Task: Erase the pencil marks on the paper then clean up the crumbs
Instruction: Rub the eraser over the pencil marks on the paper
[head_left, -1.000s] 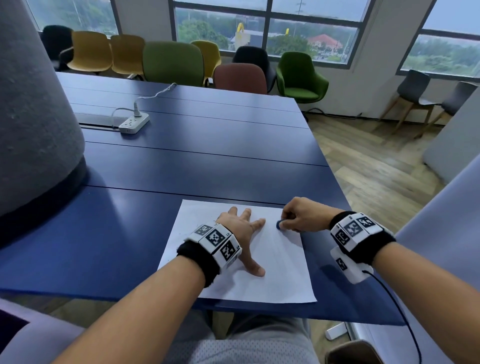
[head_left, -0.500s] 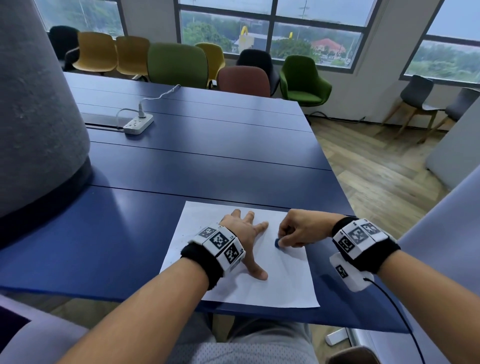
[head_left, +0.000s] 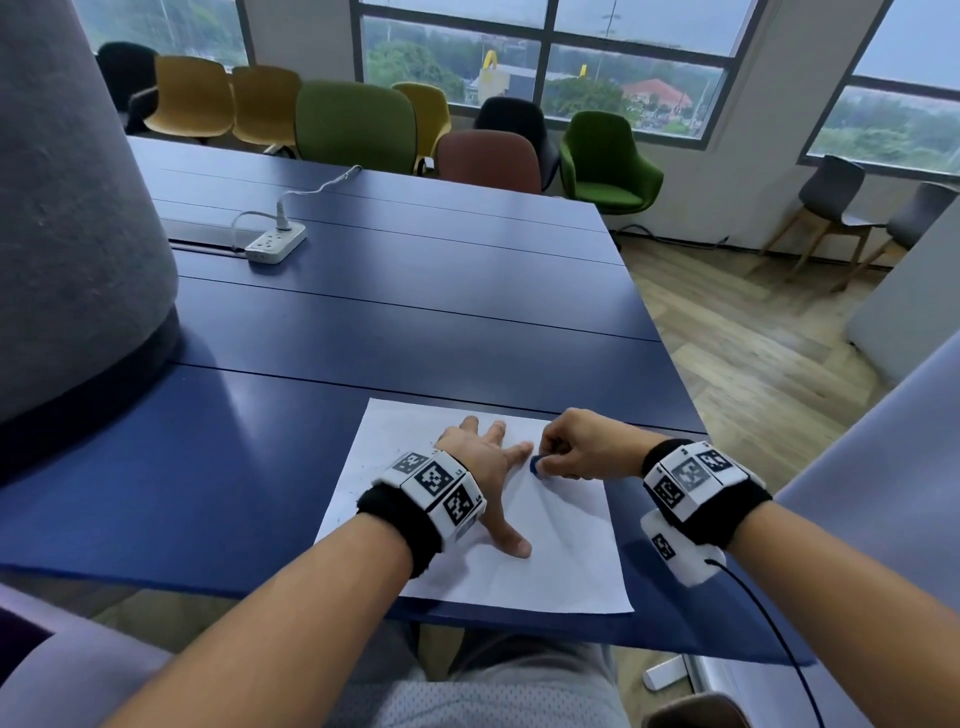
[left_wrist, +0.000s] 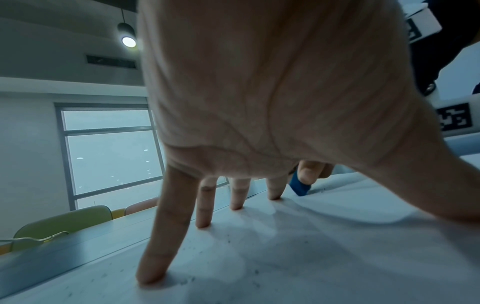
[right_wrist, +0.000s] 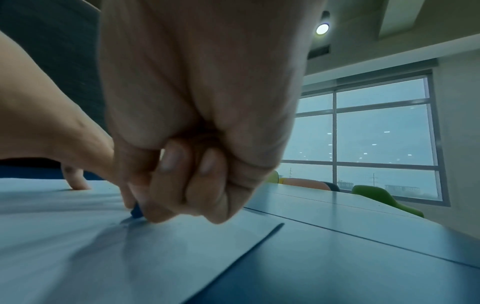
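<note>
A white sheet of paper (head_left: 561, 551) lies at the near edge of the blue table (head_left: 415, 322). My left hand (head_left: 485, 457) lies spread on the paper, its straight fingers (left_wrist: 161, 242) pressing it down. My right hand (head_left: 576, 452) pinches a small blue eraser (head_left: 536, 464) whose tip touches the paper just right of the left index finger. The eraser (left_wrist: 300, 186) shows beyond the left fingers, and the eraser (right_wrist: 136, 210) peeks from under the curled right fingers. Dark crumbs (left_wrist: 233, 240) speckle the paper around the left hand.
A white power strip (head_left: 275, 241) with a cable lies far back on the table. A large grey felt shape (head_left: 67, 208) stands at the left. Coloured chairs (head_left: 358, 124) line the far side. The table's right edge drops to a wooden floor (head_left: 753, 353).
The right hand with the eraser has slid over the paper, down and then back up beside the left index finger. The left hand has stayed pressed on the paper.
</note>
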